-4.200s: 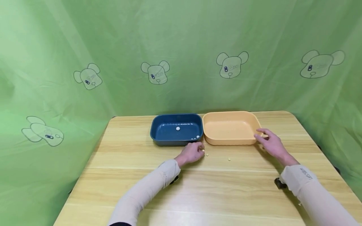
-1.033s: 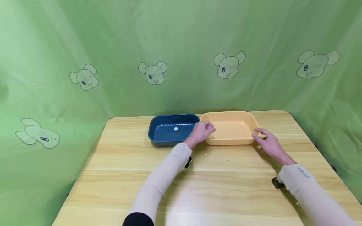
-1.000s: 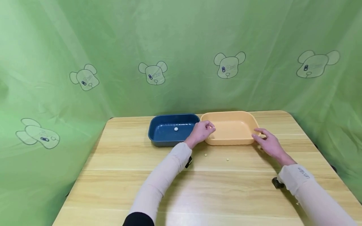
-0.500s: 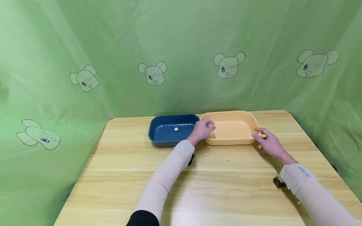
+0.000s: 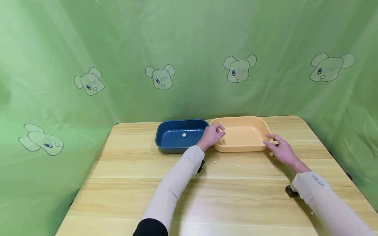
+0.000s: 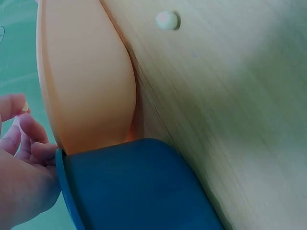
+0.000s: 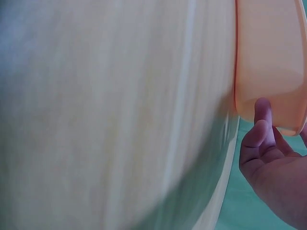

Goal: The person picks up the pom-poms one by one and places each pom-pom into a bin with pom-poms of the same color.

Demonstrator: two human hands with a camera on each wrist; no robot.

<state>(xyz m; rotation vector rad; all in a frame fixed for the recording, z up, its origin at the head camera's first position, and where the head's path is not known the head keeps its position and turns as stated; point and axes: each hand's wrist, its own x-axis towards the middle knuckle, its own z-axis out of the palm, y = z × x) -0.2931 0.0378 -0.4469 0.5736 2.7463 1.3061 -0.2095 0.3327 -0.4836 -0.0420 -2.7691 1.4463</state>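
Observation:
My left hand [image 5: 212, 134] is over the left end of an orange tray [image 5: 243, 136], its wrist crossing the corner of a blue tray [image 5: 171, 139]. In the left wrist view, its thumb and index finger pinch a tiny pale bead [image 6: 26, 107]. My right hand [image 5: 281, 150] holds the orange tray's right end, thumb in front and fingers at the rim. A white ball [image 5: 184, 135] lies inside the blue tray; its right front corner is hidden by my left hand and wrist. Two small pale beads, a left one [image 5: 215, 162] and a right one [image 5: 238, 167], lie in front of the trays.
Both trays stand side by side at the back of a wooden table [image 5: 236, 200]. A green curtain [image 5: 192, 39] printed with bear heads hangs close behind and at the sides. Near my right sleeve [image 5: 330, 200] lies another tiny pale piece [image 5: 312, 213].
From the tabletop before the blue tray, my left hand has risen to the orange tray, carrying a bead. Over the last second it has barely shifted. My right hand keeps its hold.

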